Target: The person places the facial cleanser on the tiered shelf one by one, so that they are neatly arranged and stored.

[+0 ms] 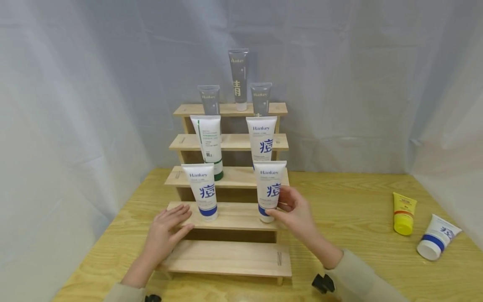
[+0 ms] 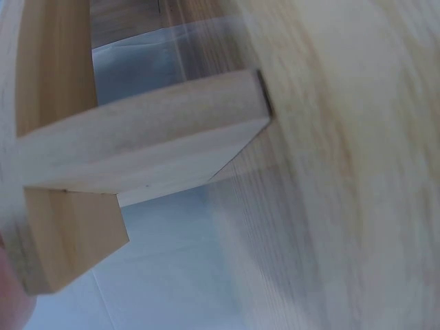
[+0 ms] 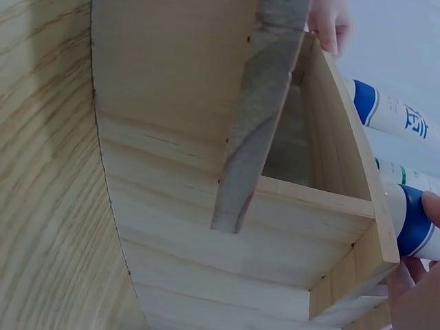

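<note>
A white squeeze tube with a blue-banded cap (image 1: 268, 184) stands cap-down at the right end of the second-lowest step of a wooden display rack (image 1: 226, 258). My right hand (image 1: 296, 214) pinches it low down, thumb in front and fingers at its right side. In the right wrist view, the fingers lie around the blue band (image 3: 414, 223). My left hand (image 1: 166, 230) rests on the left end of that step, its fingers fairly straight. Just right of its fingertips stands a matching white tube (image 1: 201, 188). Mostly rack wood (image 2: 151, 130) fills the left wrist view.
Higher up stand a green-and-white tube (image 1: 209, 140), another blue-and-white tube (image 1: 262, 136) and grey tubes, one on the top step (image 1: 238, 79). On the table (image 1: 339, 184) at right lie a yellow tube (image 1: 404, 212) and a white tube (image 1: 439, 235). Pale sheeting (image 1: 339, 84) hangs behind.
</note>
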Motion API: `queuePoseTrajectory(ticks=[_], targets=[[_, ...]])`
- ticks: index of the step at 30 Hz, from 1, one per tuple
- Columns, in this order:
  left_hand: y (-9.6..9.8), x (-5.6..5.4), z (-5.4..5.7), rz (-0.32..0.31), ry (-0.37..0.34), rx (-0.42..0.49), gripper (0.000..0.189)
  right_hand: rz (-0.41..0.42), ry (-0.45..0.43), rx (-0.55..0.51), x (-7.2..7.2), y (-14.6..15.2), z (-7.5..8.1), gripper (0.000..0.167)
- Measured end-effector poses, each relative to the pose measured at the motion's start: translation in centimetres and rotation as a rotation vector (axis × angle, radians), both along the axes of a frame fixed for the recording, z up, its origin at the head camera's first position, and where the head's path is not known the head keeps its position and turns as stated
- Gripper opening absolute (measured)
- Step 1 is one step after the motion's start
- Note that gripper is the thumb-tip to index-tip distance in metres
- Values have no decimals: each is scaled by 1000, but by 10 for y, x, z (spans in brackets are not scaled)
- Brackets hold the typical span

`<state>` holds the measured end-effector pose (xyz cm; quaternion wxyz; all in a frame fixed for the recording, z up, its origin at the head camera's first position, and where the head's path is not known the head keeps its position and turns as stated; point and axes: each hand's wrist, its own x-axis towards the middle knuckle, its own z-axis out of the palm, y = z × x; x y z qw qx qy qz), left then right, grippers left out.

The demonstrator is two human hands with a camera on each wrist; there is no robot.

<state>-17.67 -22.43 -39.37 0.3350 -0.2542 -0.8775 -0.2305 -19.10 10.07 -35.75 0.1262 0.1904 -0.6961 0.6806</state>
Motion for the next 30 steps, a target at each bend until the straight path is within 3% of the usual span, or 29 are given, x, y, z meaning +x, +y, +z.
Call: queuePoseTrajectory(ticks=[23,30], targets=[[0,-1,-1,-1,11,3,35,-9,-22,-19,-2,-11,-1,52],[0,0,-1,6,-7,3,35,-1,73,4,-6,-11,-9,53]])
